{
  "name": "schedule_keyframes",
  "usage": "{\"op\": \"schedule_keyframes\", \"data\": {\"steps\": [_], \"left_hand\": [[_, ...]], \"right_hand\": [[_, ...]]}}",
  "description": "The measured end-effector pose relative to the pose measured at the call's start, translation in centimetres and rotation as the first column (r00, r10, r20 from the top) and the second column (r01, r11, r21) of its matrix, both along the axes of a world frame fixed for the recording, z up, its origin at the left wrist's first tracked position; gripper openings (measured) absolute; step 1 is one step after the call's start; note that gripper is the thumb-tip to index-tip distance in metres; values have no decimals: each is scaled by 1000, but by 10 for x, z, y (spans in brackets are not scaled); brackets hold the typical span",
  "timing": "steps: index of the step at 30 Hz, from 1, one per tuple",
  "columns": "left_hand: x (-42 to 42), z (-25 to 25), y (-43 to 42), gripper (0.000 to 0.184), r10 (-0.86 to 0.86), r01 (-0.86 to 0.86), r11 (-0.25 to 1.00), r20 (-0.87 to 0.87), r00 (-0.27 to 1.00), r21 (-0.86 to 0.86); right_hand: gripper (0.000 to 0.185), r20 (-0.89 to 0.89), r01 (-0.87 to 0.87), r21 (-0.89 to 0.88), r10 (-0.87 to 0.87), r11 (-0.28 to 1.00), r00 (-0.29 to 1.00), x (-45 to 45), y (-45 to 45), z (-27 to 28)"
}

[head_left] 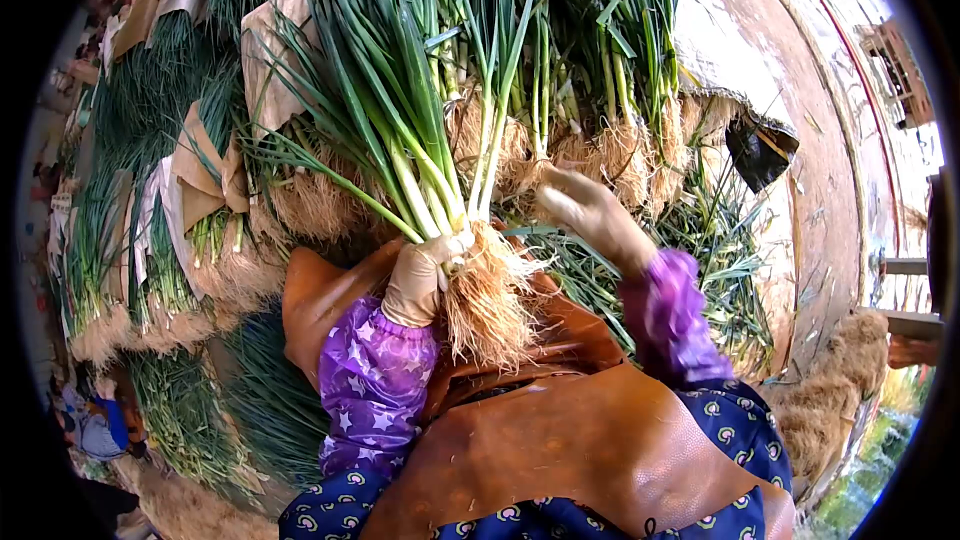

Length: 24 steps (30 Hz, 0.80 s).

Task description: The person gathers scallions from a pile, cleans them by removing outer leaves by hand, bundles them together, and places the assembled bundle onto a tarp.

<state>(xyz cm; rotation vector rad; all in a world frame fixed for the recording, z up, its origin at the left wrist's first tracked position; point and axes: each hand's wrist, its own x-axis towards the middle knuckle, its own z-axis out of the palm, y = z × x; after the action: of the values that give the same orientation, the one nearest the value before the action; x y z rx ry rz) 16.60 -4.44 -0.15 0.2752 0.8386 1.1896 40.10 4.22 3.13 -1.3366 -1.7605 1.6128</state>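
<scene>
My left hand (415,282), in a pale glove, is closed around the lower white stems of a bunch of leeks (410,150). Their green leaves fan upward, and a thick tuft of tan roots (488,300) hangs beside the fist over my lap. My right hand (588,215), also gloved and slightly blurred, is to the right of the bunch with its fingers stretched out and nothing seen in them. Its fingertips are close to the root ends of more leeks (622,90) lying behind. Whether they touch those roots I cannot tell.
A brown apron (560,450) covers my lap. Rows of leeks (150,100) with cardboard pieces (200,165) between them lie to the left. Loose leaves (715,260) are at the right, near a white sack (730,50). Another person (100,420) is at the lower left.
</scene>
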Motion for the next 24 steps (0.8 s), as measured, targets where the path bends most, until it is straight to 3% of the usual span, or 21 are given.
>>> {"op": "schedule_keyframes", "data": {"steps": [1, 2, 3, 5, 6, 8, 9, 10, 11, 12, 13, 14, 15, 16, 17, 19, 20, 21, 22, 23, 24], "left_hand": [[1, 1, -4, 24, -58, 58, 998, 32, 998, 6], [4, 14, -9, 23, -113, 129, 980, -110, 987, 150], [-2, 27, -7, 26, -276, 321, 934, -248, 929, 161], [-15, 5, -16, 39, -241, 234, 970, -318, 917, -60], [-10, 13, -20, 29, -259, 274, 959, -167, 951, 74], [-16, 0, -23, 36, -119, 108, 991, 153, 981, 78], [-6, 7, -15, 39, -19, 16, 999, 79, 997, 40], [7, 18, -12, 39, 88, -103, 994, 297, 951, 35], [5, 1, -7, 40, 41, -56, 998, 302, 952, 42], [8, 6, -6, 42, 95, -106, 994, 264, 960, 29], [12, 11, -4, 44, 146, -154, 988, 226, 963, 17], [7, 7, -2, 46, 99, -112, 993, 221, 970, 43], [15, 11, 1, 48, 207, -217, 975, 192, 959, 37], [21, 19, 5, 49, 261, -260, 965, 108, 959, -21], [27, 26, 10, 50, 308, -306, 949, 20, 951, -70], [10, 17, 12, 50, 88, -82, 996, 151, 985, -46], [-3, 4, 9, 48, -5, 3, 1000, 245, 970, 8], [-6, 11, 10, 45, -76, 54, 996, 333, 940, 76], [-6, 19, 8, 45, 76, -77, 997, 204, 976, -2], [-16, 25, 9, 44, 4, -24, 996, 214, 977, 87], [-22, 26, 10, 43, -63, 18, 987, 282, 957, 161]], "right_hand": [[71, -203, -43, -237, -6, 971, 979, -24, 20, 9], [65, -262, -138, -161, 92, 977, 961, -48, 38, 5], [54, -283, -106, -28, 94, 994, 954, -68, 40, 8], [42, -494, -11, -82, -32, 997, 869, -98, 35, -6], [40, -435, -117, -237, 3, 964, 901, -98, 30, 3], [39, -458, -245, -97, 175, 965, 871, -100, 25, -20], [39, -257, -275, 51, 279, 960, 925, -94, 26, -17], [37, -41, -199, 321, 224, 926, 974, -88, 24, -17], [36, 151, -169, 574, 99, 801, 984, -80, 21, -16], [38, 28, -46, 710, 38, 703, 999, -72, 19, 3], [38, -110, 4, 596, 77, 803, 991, -65, 15, 13], [33, -17, -115, 613, 158, 782, 987, -61, 8, 31], [28, 78, -223, 618, 224, 753, 971, -60, 2, 43], [11, 260, -470, 560, 394, 682, 882, -67, -1, 36], [11, 436, -483, 793, 207, 371, 876, -75, -15, 31], [14, 489, -560, 759, 278, 331, 827, -68, -26, 37], [15, -34, -598, 516, 712, 614, 701, -61, -32, 39], [18, -656, -748, 178, 644, 639, 394, -52, -35, 46], [23, -530, -661, 398, 748, 636, 400, -44, -31, 56], [22, -164, -557, 547, 732, 625, 661, -32, -16, 67], [24, -161, -238, 504, 362, 830, 918, -32, -4, 52]]}}
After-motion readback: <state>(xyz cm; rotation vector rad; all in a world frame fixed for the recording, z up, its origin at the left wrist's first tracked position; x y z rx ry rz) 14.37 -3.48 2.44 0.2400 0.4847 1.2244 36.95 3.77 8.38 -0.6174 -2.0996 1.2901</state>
